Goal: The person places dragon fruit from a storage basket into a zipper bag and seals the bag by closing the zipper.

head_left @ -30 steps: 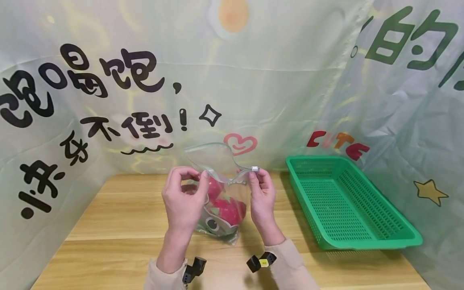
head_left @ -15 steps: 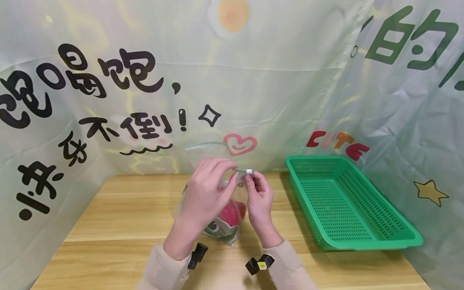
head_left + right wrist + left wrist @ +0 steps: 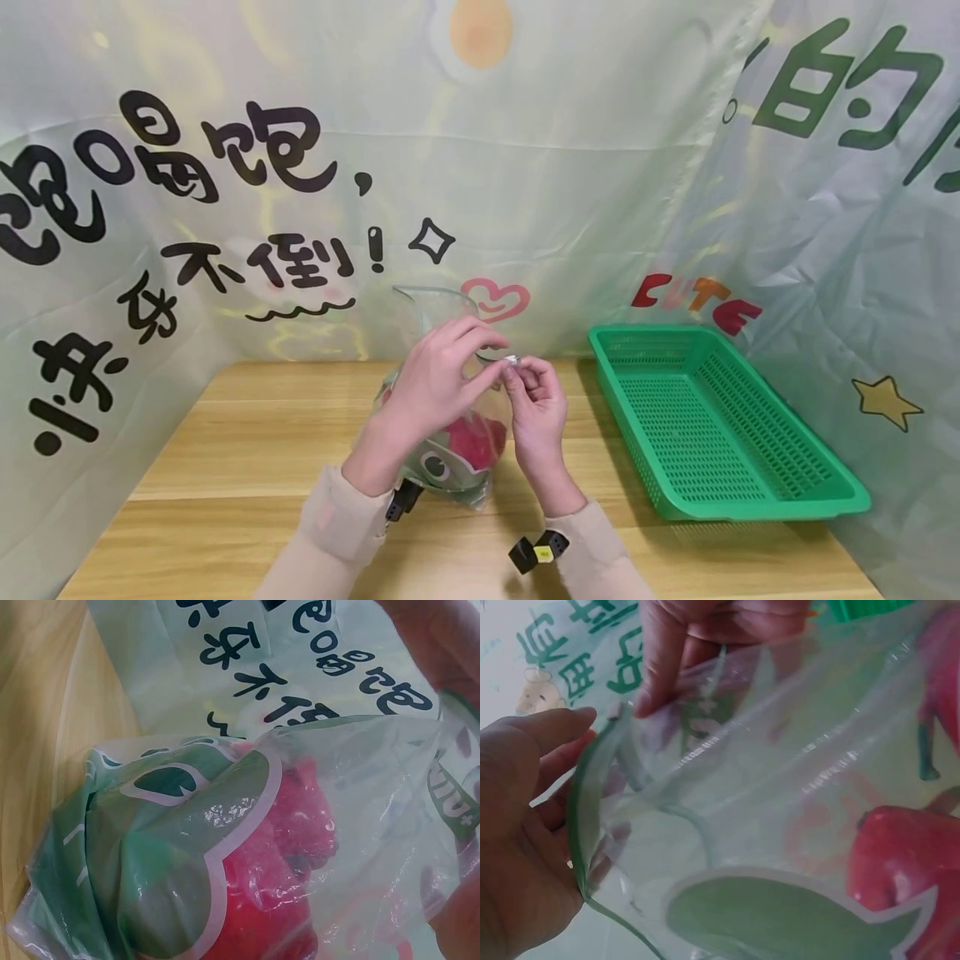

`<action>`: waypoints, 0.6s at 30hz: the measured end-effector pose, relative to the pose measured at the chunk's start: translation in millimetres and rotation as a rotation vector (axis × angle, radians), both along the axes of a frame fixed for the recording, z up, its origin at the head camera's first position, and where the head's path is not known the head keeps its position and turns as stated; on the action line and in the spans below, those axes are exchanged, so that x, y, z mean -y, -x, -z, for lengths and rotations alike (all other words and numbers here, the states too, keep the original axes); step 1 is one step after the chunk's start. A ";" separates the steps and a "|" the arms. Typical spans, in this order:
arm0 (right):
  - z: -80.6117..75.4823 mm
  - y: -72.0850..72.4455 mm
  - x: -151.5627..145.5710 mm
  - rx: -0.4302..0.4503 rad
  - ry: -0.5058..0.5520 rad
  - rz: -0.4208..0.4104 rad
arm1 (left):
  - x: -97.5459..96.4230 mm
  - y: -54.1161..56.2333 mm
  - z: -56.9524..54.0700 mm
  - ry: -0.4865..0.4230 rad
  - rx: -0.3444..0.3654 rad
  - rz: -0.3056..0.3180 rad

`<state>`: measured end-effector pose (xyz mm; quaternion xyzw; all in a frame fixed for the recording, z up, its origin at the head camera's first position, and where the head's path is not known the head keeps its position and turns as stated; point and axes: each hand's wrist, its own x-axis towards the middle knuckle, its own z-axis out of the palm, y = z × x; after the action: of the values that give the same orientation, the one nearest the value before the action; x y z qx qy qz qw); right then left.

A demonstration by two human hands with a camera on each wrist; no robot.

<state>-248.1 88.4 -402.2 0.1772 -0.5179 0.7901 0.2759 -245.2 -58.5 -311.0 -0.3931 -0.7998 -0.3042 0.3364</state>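
A clear slider zip bag [image 3: 450, 467] with green print stands on the table, red glossy things [image 3: 259, 907] inside it. One of them shows a green stem in the left wrist view; their kind is unclear. My right hand [image 3: 542, 412] pinches the bag's top right corner between thumb and fingers, beside the white slider [image 3: 512, 360]. My left hand [image 3: 435, 375] reaches across the bag's mouth [image 3: 574, 817], thumb and forefinger apart, their tips close to the slider. Its other fingers lie behind the bag's zip edge in the left wrist view.
To the right stands a green perforated plastic basket [image 3: 757, 508] on the wooden table [image 3: 247, 467]. A printed cloth [image 3: 585, 167] hangs behind the table and along its sides. A small black camera is strapped at each wrist.
My left hand let go of the bag's left edge and moved right towards the slider. My right hand keeps its pinch on the corner, which has shifted slightly left and down.
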 end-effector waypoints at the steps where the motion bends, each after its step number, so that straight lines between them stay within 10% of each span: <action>1: -0.4 -0.2 -0.5 0.007 -0.002 0.002 | 0.1 2.0 1.0 0.000 0.009 0.008; 18: -0.1 1.1 -8.7 0.013 -0.057 0.023 | 3.5 21.2 18.4 -0.070 -0.007 0.154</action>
<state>-249.2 97.0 -402.1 0.1740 -0.5441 0.7728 0.2764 -266.5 -62.0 -329.5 -0.4423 -0.7551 -0.3556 0.3282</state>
